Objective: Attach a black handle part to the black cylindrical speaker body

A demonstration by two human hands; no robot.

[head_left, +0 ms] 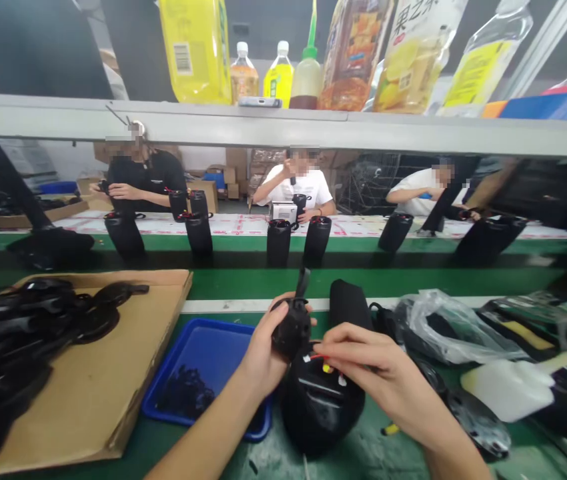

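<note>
- While left hand gripped a round black plastic cap, a strap stuck up from it.
- Right hand pinched red wires over black cylindrical speaker body.

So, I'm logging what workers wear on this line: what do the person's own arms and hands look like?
Both forearms are bare as far as the picture shows, with no sleeves in view. The left hand and right hand wear no gloves. No rings, watch or wristbands show.

Even overhead light falling bright on green table; shadows staying soft. Wide lens bending shelf and edges. Bottles overhead blurring; plastic bag catching glare.
</note>
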